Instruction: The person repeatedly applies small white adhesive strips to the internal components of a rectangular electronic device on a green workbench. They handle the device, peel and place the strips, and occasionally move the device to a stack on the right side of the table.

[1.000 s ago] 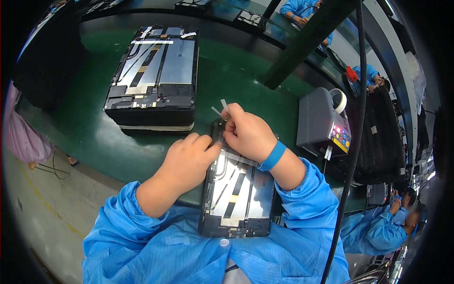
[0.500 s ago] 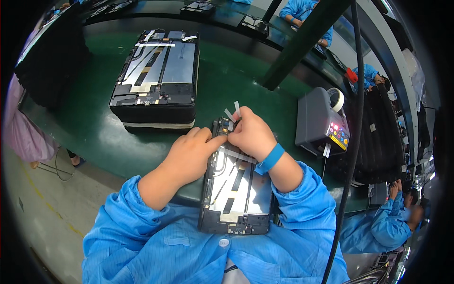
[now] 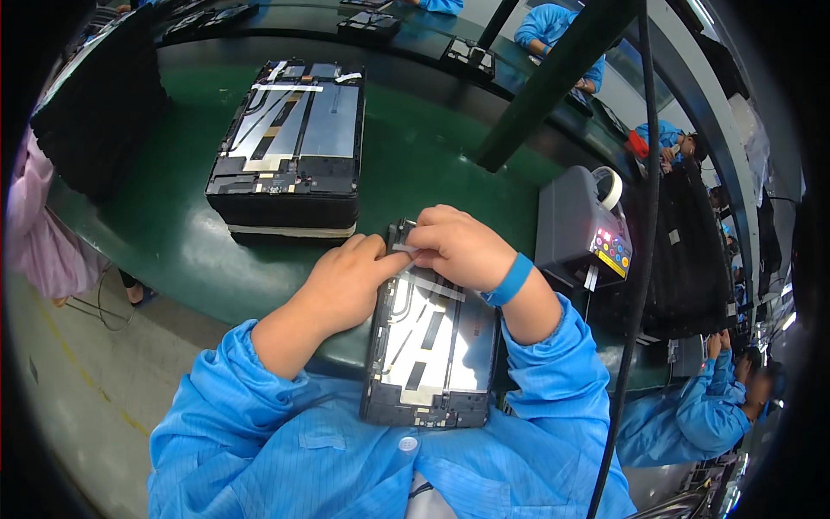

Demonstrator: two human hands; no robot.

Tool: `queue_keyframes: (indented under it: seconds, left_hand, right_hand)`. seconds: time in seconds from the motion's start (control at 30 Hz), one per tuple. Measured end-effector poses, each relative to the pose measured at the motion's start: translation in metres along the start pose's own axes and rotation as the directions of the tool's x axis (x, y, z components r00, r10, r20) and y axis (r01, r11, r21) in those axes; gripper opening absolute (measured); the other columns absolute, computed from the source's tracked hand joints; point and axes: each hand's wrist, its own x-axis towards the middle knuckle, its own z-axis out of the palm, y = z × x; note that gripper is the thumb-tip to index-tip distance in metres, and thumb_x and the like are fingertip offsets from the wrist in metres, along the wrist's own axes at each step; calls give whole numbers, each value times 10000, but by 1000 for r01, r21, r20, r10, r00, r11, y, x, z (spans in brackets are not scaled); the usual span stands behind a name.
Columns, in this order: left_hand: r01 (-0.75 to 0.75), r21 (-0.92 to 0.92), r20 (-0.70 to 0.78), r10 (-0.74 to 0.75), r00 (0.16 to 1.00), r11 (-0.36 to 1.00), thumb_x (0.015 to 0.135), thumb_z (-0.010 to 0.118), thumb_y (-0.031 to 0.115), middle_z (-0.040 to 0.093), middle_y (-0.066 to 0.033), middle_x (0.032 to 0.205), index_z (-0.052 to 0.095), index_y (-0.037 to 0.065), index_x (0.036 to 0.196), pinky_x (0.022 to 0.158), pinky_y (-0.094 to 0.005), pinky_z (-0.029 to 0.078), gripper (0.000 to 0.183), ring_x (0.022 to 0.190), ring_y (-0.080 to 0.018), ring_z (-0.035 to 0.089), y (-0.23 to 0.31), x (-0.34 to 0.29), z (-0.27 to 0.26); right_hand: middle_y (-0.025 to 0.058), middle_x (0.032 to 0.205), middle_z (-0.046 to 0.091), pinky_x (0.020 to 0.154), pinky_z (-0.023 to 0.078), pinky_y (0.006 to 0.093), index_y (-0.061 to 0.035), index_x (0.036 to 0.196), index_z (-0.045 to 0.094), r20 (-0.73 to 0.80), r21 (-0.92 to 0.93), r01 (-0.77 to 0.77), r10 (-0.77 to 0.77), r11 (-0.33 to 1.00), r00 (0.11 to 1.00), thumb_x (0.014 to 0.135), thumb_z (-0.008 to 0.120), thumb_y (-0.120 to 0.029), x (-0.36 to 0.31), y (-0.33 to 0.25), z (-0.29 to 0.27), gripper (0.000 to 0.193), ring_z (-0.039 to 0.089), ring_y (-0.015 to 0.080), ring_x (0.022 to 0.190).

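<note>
- While the left hand (image 3: 344, 281), its grip impossible to tell, rests on the opened tablet (image 3: 424, 363) — apparently steadying it — the right hand (image 3: 458, 249) pinches 1 translucent strip (image 3: 403, 248), fingertips closed.
- Tablet: near edge of the green table (image 3: 419, 160), presumably for reach.

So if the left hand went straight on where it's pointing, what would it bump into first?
Probably the right hand, bunched just past the tips of the left hand, over the flat device. They may already touch; depth is unclear.
</note>
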Motion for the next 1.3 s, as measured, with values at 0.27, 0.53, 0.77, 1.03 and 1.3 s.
queue_keyframes:
  seconds: [0.27, 0.53, 0.77, 1.03, 1.3]
  left_hand:
    - [3, -13, -14, -3, 1000, 1000, 763, 559, 38, 534, -77, 888, 639, 148, 1098, 709, -383, 476, 361, 863, -272, 547, -3, -3, 2]
    - [18, -50, -19, -19, 1000, 999, 751, 537, -16, 541, -82, 890, 645, 140, 1102, 722, -388, 470, 400, 852, -278, 550, -2, -2, 1]
    - [22, -44, -14, -22, 1000, 999, 752, 559, 14, 532, -70, 873, 642, 161, 1114, 708, -384, 476, 399, 857, -270, 549, 0, -2, -1]
    - [23, -40, -22, -24, 999, 999, 752, 547, 3, 527, -66, 859, 641, 176, 1124, 712, -385, 475, 422, 848, -269, 548, -1, -2, 1]
    - [12, 17, -14, -12, 1000, 1000, 765, 568, 52, 535, -64, 869, 635, 172, 1128, 707, -373, 490, 388, 870, -264, 553, -1, -3, 3]
  right_hand:
    - [60, 841, 572, 815, 456, 363, -81, 814, 680, -237, 157, -279, 311, 947, 920, 685, 781, -193, -4, 3, 7, 198, 563, 261, 908]
    - [56, 776, 589, 662, 467, 286, -60, 864, 710, -96, 471, -233, 312, 851, 945, 778, 725, -189, -16, 22, 24, 156, 567, 166, 734]
    - [91, 610, 611, 580, 479, 306, -8, 793, 680, 75, 462, -578, 619, 673, 781, 784, 637, -211, -7, 10, 13, 208, 586, 172, 563]
    - [134, 655, 641, 596, 490, 328, 6, 813, 689, 17, 204, -658, 669, 725, 743, 768, 615, -235, 4, 1, 13, 256, 618, 206, 589]
    - [173, 673, 643, 644, 513, 404, -24, 735, 683, -46, 91, -695, 700, 713, 713, 691, 621, -236, 10, -9, 14, 225, 634, 324, 638]
